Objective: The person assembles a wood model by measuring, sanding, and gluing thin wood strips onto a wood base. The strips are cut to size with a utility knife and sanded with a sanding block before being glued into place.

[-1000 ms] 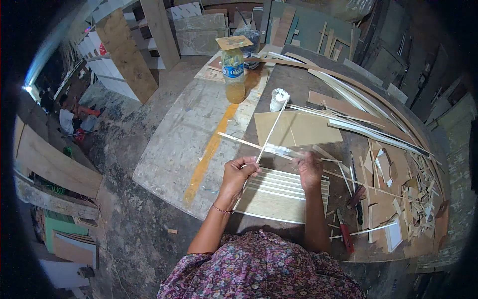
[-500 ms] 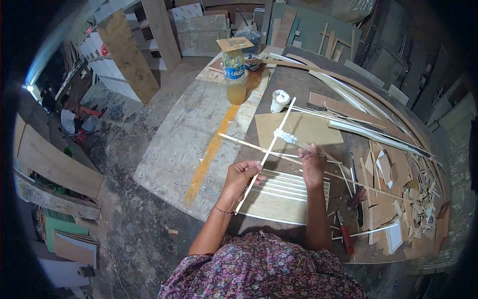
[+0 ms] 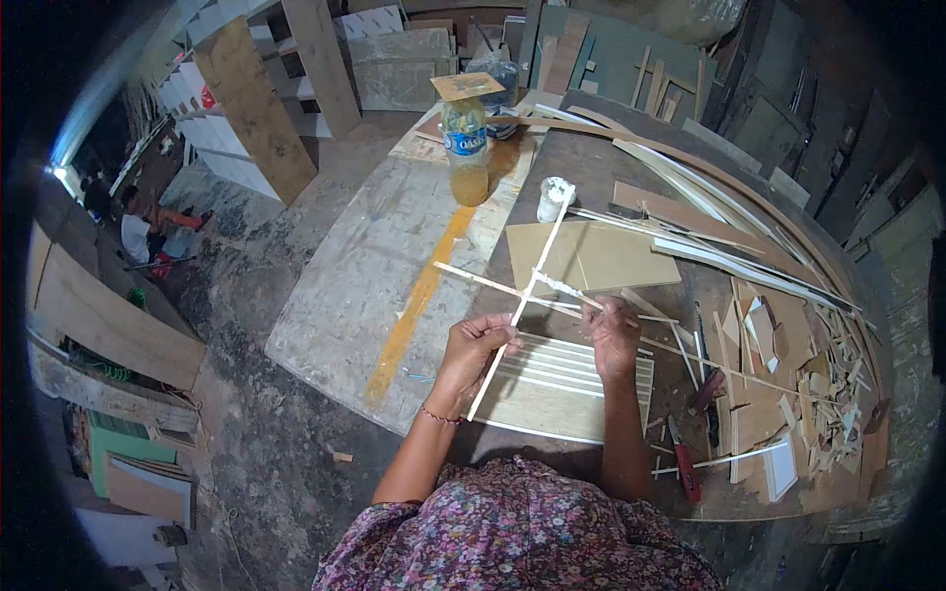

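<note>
Nearest the person, a slatted panel (image 3: pixel 562 389) lay flat on the table (image 3: pixel 374 286), and just above it the left hand (image 3: pixel 475 347) pinched a thin pale strip (image 3: pixel 520 307) near its lower end. The strip's long axis ran up and away from the panel toward a white glue cup (image 3: pixel 553 197), the left hand nearer its near end; the right hand (image 3: pixel 611 335), over the panel's right part, gripped a small brush (image 3: pixel 574 293) whose white tip touched the strip about midway. Past the panel sat a tan board (image 3: pixel 601 258), farther off a bottle (image 3: pixel 464 148); scraps (image 3: pixel 798 364) were piled right of the panel.
</note>
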The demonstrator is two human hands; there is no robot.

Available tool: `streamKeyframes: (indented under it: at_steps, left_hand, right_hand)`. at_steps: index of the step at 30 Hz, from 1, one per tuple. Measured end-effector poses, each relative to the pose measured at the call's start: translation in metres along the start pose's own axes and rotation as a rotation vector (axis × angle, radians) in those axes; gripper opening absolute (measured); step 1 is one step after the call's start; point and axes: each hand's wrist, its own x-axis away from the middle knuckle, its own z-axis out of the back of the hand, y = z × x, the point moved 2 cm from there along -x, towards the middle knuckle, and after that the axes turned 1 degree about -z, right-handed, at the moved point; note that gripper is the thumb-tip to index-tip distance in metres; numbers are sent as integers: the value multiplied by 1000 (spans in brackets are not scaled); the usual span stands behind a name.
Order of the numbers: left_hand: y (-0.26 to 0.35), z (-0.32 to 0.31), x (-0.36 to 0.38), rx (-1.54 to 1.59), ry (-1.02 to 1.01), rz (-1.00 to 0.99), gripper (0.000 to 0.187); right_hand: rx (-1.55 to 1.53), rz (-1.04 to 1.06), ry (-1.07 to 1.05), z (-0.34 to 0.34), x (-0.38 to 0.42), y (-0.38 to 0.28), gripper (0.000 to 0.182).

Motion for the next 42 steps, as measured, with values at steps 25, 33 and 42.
streamKeyframes:
  at_steps: [25, 33, 42]
  left_hand:
    - [9, 1, 4, -74, 16, 40, 12]
    - [3, 7, 0, -67, -13, 3, 15]
    - [4, 3, 3, -50, -7, 5, 10]
  right_hand:
    - [388, 62, 33, 3, -16, -3, 23]
    - [237, -44, -64, -1, 11, 8, 20]
    - [176, 19, -13, -1, 0, -3, 22]
